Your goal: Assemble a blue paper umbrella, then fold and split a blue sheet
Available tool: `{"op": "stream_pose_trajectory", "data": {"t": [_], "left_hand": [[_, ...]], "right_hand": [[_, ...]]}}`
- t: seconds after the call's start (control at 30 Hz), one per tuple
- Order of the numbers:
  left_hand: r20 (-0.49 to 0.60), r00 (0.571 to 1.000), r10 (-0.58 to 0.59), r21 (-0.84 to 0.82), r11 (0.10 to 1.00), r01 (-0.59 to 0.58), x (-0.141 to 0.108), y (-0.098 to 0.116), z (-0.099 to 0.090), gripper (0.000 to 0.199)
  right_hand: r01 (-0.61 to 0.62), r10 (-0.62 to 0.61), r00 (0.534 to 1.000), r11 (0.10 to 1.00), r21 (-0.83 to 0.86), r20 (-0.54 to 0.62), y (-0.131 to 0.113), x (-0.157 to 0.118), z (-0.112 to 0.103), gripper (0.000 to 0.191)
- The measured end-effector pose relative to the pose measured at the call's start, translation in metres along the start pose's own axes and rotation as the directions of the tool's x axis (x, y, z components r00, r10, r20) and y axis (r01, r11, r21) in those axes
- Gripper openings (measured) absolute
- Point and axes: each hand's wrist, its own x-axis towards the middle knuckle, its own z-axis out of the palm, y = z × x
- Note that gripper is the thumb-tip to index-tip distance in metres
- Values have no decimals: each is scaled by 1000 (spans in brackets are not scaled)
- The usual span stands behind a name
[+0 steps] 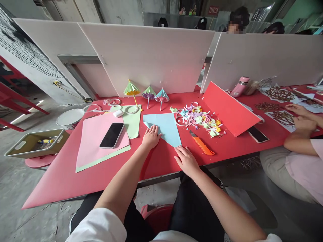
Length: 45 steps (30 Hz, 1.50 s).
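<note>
A light blue sheet of paper (168,126) lies on the red table in front of me, its lower left side folded over. My left hand (151,136) rests flat on that folded side, fingers stretched out. At the sheet's lower corner, my right hand (186,159) touches the paper with its fingertips, fingers apart. Close by on the right lies an orange utility knife (202,144) with its blade out. Behind the sheet stand small folded paper umbrellas, a green and yellow one (131,89), a green and purple one (149,93) and a blue and pink one (162,96).
Colourful paper scraps (202,119) and tape rolls lie right of the sheet, before a red board (229,109). A phone (112,135) sits on pink paper (91,137) at left. A co-worker's hands (301,117) are at far right. A basket (35,144) stands beyond the table's left edge.
</note>
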Motion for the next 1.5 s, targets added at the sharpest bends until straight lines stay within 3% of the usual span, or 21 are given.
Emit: {"op": "stream_pose_trajectory", "data": {"t": [0.6,0.97,1.13,1.23,1.33,1.4,1.5], "left_hand": [[-21,997,-70,117,991,72,56,-44,-4,62],[-160,971,-177,176,963,205,79,-66,-16,64],[-241,953,-182,149,964,222,79,-62,-38,60],[-286,952,-110,150,976,158,60,-36,-48,59],[-171,970,173,165,976,-145,20,-1,-39,54],[-84,915,396,89,917,-388,-11,18,-24,56],[-64,886,459,0,888,-460,-43,33,-4,63]], "right_hand": [[-15,15,1000,1000,-5,-23,-4,0,1,37],[-5,6,1000,1000,27,-11,-1,1,-2,37],[-9,10,1000,999,39,-20,-1,1,-2,37],[-7,8,1000,999,46,-27,-1,0,-2,37],[6,-4,999,999,52,-47,2,-3,-3,35],[13,-9,997,998,56,-72,8,-9,-5,33],[6,0,995,998,61,-102,21,-18,-14,29]]}}
